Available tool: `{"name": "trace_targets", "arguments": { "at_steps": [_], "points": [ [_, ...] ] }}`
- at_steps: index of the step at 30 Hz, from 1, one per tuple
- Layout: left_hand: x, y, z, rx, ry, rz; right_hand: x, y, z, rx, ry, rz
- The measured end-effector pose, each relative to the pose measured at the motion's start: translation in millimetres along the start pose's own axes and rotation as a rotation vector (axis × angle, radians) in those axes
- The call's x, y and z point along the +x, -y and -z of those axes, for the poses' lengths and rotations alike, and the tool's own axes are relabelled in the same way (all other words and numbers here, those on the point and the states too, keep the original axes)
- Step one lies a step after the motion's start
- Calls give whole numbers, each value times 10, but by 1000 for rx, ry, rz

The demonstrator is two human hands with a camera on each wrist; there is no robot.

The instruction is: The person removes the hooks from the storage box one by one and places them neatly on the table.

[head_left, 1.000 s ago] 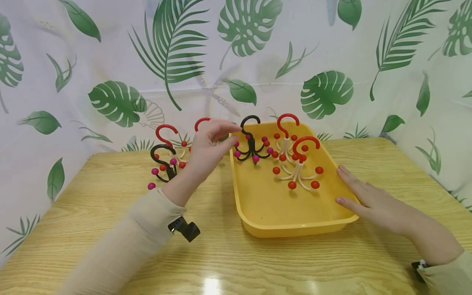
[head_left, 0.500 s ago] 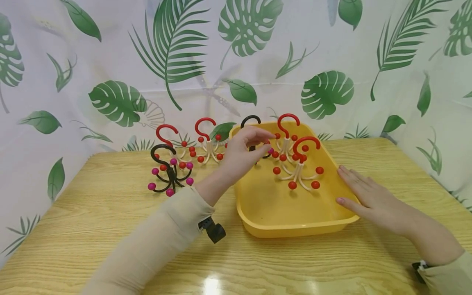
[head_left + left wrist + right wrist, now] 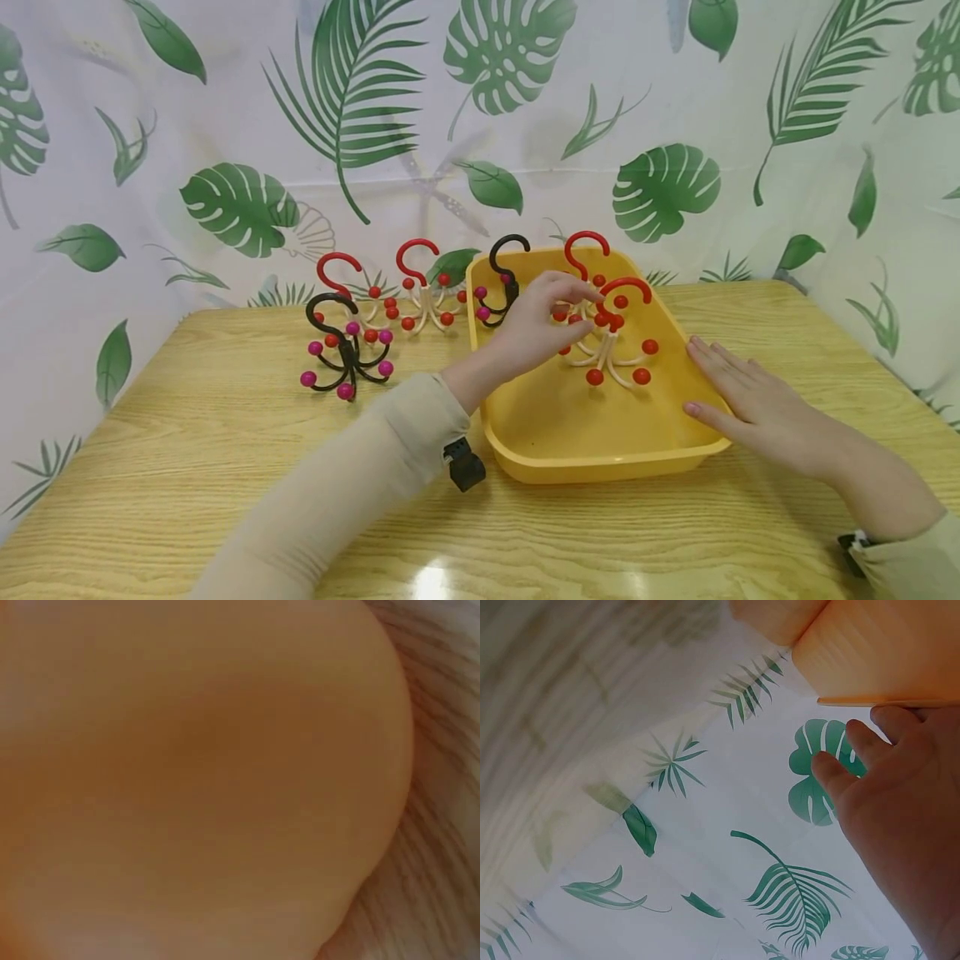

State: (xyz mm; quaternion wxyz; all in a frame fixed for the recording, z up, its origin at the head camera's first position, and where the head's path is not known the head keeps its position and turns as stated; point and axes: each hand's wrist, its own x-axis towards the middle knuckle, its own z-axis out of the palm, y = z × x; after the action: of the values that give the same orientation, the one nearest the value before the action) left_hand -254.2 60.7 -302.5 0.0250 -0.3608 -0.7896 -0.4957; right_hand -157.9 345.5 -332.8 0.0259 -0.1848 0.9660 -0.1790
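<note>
In the head view my left hand (image 3: 543, 321) is above the yellow tray (image 3: 570, 429), fingers bent and thumb apart. Its fingertips are close to the front red-hooked hanger (image 3: 609, 350), which has pale arms tipped with red balls; contact cannot be told. Behind the hand stands another red-hooked hanger (image 3: 587, 243), partly hidden. A black-hooked hanger (image 3: 510, 287) with magenta balls stands at the tray's back left, its right side covered by the hand. My right hand (image 3: 772, 417) rests with straight fingers on the tray's right rim, also visible in the right wrist view.
On the wooden table (image 3: 225, 467), left of the tray, stand a black-hooked hanger (image 3: 348, 354) and two red-hooked hangers, one at the back (image 3: 425, 304) and one partly behind the black one (image 3: 337, 267). A leaf-patterned cloth (image 3: 420, 108) hangs behind.
My left hand has moved right, from beside the black-hooked hanger in the tray to the front red-hooked one. The right hand and the hangers have stayed in place.
</note>
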Motion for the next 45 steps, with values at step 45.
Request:
{"name": "trace_targets", "arguments": {
  "at_steps": [45],
  "points": [
    [70, 121, -175, 5, 11, -41, 18, -9, 4, 13, 18, -24]
  ]
}}
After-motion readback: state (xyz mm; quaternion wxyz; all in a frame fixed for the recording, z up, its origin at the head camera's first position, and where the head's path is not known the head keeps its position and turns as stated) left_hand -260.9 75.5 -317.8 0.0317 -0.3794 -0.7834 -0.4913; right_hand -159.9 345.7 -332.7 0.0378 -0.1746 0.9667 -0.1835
